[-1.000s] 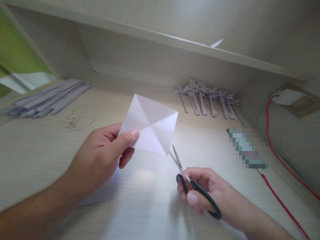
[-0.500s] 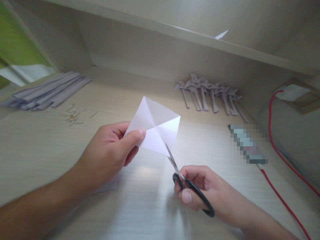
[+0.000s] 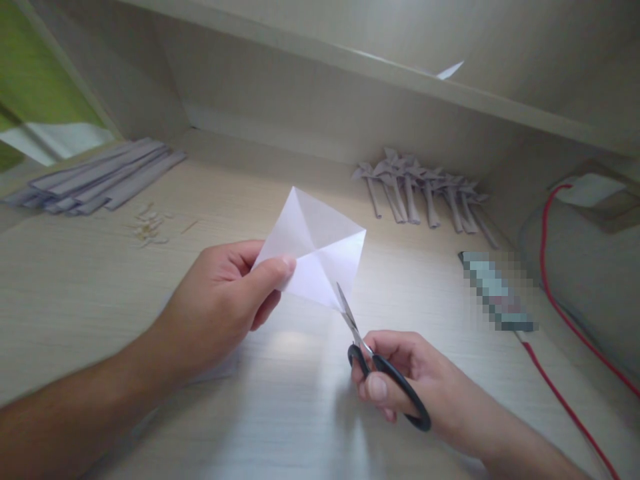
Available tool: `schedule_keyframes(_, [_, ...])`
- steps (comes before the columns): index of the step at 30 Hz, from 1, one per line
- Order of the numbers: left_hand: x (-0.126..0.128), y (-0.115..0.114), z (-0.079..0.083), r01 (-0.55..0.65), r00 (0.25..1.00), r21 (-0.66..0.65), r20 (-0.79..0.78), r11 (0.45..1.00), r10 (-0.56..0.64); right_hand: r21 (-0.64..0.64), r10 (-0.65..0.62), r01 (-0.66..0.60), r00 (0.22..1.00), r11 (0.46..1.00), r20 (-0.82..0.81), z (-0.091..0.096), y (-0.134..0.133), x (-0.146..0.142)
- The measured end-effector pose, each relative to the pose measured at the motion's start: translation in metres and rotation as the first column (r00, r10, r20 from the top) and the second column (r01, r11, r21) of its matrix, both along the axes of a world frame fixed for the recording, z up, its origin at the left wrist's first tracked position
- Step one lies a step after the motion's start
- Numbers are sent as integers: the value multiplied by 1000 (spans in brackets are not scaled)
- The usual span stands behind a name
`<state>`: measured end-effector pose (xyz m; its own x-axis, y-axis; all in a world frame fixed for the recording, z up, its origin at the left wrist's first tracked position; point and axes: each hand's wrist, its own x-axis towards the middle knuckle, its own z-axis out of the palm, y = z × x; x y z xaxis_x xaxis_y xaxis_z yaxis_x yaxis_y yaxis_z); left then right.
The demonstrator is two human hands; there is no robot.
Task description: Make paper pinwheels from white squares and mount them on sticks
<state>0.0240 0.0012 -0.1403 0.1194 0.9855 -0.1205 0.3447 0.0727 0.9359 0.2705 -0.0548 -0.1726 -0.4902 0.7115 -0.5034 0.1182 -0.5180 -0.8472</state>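
Note:
My left hand (image 3: 240, 283) pinches a square sheet of white paper (image 3: 320, 227) by its left corner, thumb on top. Diagonal creases cross at the middle of the sheet. In my right hand (image 3: 400, 377) is a pair of scissors (image 3: 353, 323) with black handles. Its blades sit around the paper's lower corner, along the crease there, and are parted only slightly. Below my left wrist, more white paper (image 3: 223, 370) lies on the table, mostly hidden by the arm.
Flat paper strips (image 3: 100, 177) are piled at the back left, beside small scraps (image 3: 147, 227). Several paper pinwheels (image 3: 413, 183) on rolled sticks lie at the back right. A blurred phone (image 3: 495, 290) with a red cable (image 3: 565, 400) lies on the right. A shelf (image 3: 350, 60) spans above.
The scissor blades have closed somewhat at the paper's lower corner. Paper and hands keep nearly the same places, while the whole view has shifted slightly.

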Motion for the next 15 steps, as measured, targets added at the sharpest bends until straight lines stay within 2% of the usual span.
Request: schedule_keyframes(15, [-1, -1, 0, 18, 1000, 35, 3, 999, -18, 8, -1, 1, 1000, 1000, -2, 2, 0, 0])
